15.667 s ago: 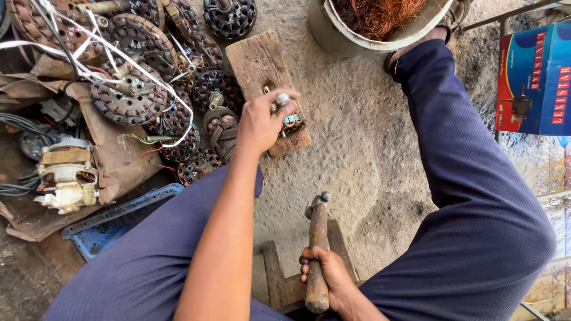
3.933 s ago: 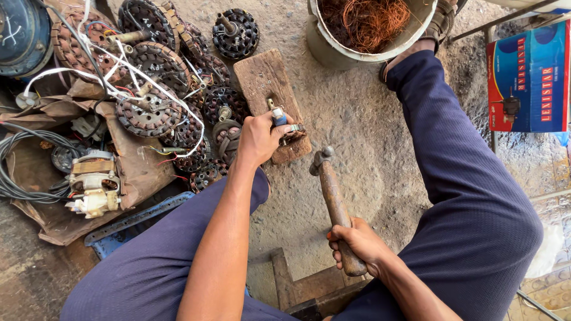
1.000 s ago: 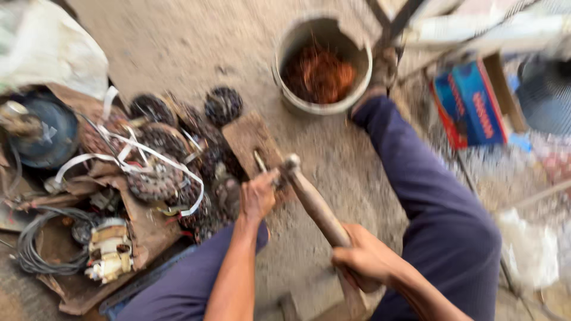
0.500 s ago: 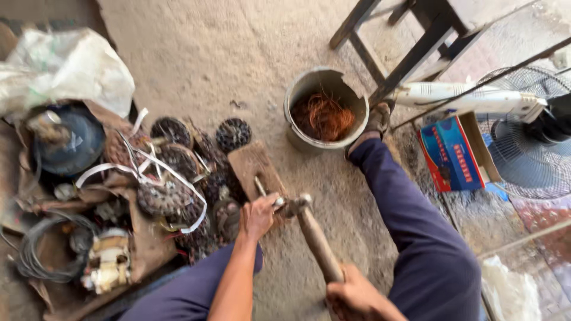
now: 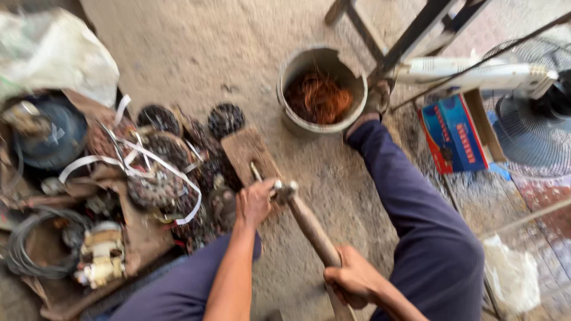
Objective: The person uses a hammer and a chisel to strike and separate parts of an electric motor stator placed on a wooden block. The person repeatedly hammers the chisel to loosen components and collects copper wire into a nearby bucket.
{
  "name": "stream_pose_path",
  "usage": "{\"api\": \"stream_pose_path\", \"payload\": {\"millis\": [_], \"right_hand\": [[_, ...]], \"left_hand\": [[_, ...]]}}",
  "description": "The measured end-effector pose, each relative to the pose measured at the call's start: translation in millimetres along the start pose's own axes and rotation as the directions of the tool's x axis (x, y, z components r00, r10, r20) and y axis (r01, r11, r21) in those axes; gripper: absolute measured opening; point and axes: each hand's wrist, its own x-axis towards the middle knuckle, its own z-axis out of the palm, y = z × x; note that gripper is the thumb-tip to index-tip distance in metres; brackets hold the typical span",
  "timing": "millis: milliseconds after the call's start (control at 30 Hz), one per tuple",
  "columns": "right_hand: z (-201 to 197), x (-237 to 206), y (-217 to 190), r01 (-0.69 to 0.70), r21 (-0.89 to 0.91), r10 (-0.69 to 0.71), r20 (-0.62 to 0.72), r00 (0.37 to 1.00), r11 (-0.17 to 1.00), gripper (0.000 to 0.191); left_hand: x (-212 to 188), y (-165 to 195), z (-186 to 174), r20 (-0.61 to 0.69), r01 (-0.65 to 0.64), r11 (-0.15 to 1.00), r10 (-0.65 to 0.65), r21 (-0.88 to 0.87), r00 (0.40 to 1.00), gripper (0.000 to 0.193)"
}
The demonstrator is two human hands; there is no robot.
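L hand (image 5: 256,202) fingers curled tight around a small metal part, gripping it down on the wooden block (image 5: 250,154); part mostly hidden under the hand, can't tell its exact shape. A thin metal rod (image 5: 256,172) lies on the block just above the L hand, touching or nearly so.

R hand (image 5: 351,279) fingers wrapped closed round the wooden handle low down, near the frame bottom. Hammer (image 5: 309,226) runs diagonally up-left from that hand; its metal head sits right beside the L hand, at the held part, contact can't be confirmed due to blur.

Block rests on the concrete floor (image 5: 190,53), between the person's legs and the scrap pile. L of block: heap of dark round motor stators (image 5: 157,172) w/ white straps (image 5: 143,157) draped over, some on brown cardboard. Far L: coil of dark wire (image 5: 30,249), a cream-coloured motor piece (image 5: 101,255), a dark round housing (image 5: 44,134), white plastic bag (image 5: 56,56) up top.

Above block: grey bucket (image 5: 321,89) holding copper wire (image 5: 318,98), standing near the R foot. R leg in dark blue trousers (image 5: 428,220) stretches toward bucket. R side: blue-red carton (image 5: 455,134), fan (image 5: 535,128), dark stool legs (image 5: 410,35). Whole frame motion-blurred.
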Motion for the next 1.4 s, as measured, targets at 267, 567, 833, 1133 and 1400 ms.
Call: {"api": "stream_pose_path", "payload": {"millis": [267,567,833,1133,1400], "right_hand": [[4.1,0.2,-4.6,0.312,-0.255,-0.354,-0.138,0.925,0.915,0.021],[-14.4,-11.2,-22.0,0.219,0.137,-0.219,-0.012,0.976,0.966,0.025],[-15.9,29.3,-17.1,0.121,-0.123,-0.124,-0.010,0.992,0.985,0.016],[-14.9,-5.6,37.8,-0.035,0.172,0.050,-0.083,0.995,0.984,0.014],[8.1,6.0,70.7,-0.323,0.211,0.323,0.037,0.946,0.923,0.017]], "left_hand": [[-7.9,-7.0,9.2,0.047,0.080,0.994,-0.084,0.073,0.995,0.051],[-1.1,-8.3,12.9,0.074,0.088,0.987,-0.098,0.133,0.992,0.038],[3.5,-14.0,10.9,0.036,0.025,0.998,-0.027,0.060,0.999,0.045],[14.5,-14.9,11.5,0.198,0.410,0.899,-0.435,0.154,0.879,0.044],[28.2,-18.7,20.5,0.246,0.324,0.926,-0.273,-0.196,0.930,0.050]]}}
